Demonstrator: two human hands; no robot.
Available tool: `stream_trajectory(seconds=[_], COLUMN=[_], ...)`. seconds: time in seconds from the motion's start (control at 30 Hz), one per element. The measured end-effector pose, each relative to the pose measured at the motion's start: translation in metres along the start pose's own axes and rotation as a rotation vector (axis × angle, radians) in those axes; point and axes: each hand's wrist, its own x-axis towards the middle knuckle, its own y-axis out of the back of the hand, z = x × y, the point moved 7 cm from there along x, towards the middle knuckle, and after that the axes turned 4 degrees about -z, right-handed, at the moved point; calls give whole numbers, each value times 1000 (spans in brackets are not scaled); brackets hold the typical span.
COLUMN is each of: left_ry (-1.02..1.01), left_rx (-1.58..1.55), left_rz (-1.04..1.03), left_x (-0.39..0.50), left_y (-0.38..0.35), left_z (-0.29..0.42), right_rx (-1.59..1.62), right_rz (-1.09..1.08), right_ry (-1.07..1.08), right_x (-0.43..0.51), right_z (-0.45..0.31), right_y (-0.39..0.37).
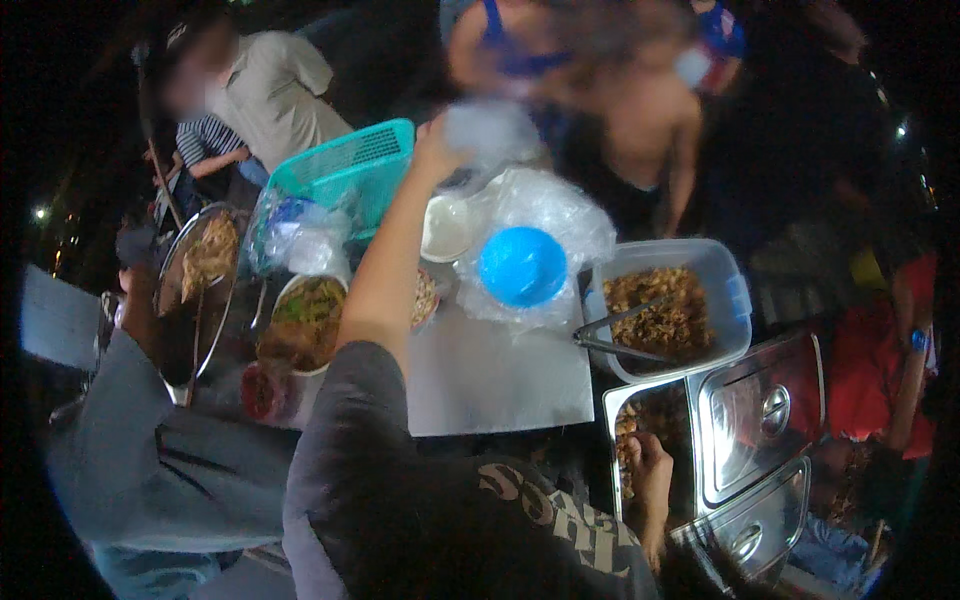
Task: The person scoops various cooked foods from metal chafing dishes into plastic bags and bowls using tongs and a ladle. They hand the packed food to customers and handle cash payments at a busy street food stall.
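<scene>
My left hand is stretched far forward, its fingers against a blurred, translucent whitish item, perhaps a plastic container or bag. Below it, a blue bowl sits on clear plastic bags, beside a round white container. My right hand, fingers curled, is over a steel food pan with chopped brown food at its left side; whether it grips anything is hidden. Metal tongs rest across a clear plastic tub of browned chopped food.
Lidded steel pans stand at the right. Left of my arm are a teal plastic basket, a pot of greens and brown food and a large round pan. A co-worker's grey sleeve is close on the left; people stand opposite.
</scene>
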Motion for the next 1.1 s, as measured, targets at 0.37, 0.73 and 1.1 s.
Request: stream_trajectory(seconds=[0.37,0.73,1.1], left_ry=[-131,-1358,-521], left_rx=[-130,-731,-918], left_rz=[113,-1364,-1312], left_x=[26,-208,-338], left_y=[70,117,19], left_z=[37,362,417], right_rx=[127,17,1327], right_rz=[-34,294,647], right_ry=[-333,553,-305], right_x=[-9,44,-187], right_z=[8,-105,88], right_y=[8,38,34])
